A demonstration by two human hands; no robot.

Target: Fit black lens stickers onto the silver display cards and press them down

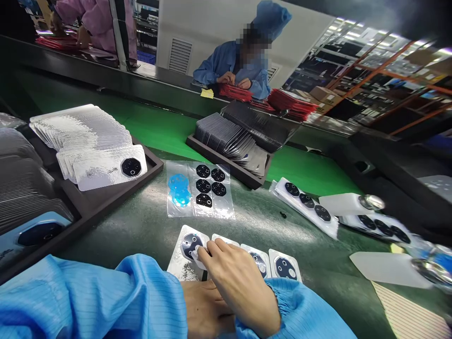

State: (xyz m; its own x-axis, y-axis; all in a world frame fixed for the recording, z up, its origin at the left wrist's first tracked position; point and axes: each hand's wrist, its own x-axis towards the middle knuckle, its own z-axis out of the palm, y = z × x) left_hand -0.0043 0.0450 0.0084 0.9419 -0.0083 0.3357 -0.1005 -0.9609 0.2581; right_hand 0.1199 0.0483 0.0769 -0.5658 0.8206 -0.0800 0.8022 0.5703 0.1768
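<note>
A row of white phone back covers with dark round camera panels lies on the dark green table; the leftmost cover (180,263) has a silvery pattern. My right hand (235,270) bends over this cover, its fingers pinched on a small white wipe (196,254) at the edge of the camera panel (189,242). Below it, my left hand (206,301) crosses underneath, its fingers hidden by the right hand. Further right in the row, another cover (285,264) lies uncovered by my hands. Just beyond, a clear sheet (224,207) carries black octagonal camera stickers and blue film pieces.
At left, a dark tray (106,207) holds stacked patterned covers (106,160). A second tray (226,160) of dark covers stands at the back. On the right lie sticker strips (307,202) and white bottles with metal tops (341,203). A co-worker (233,61) sits opposite.
</note>
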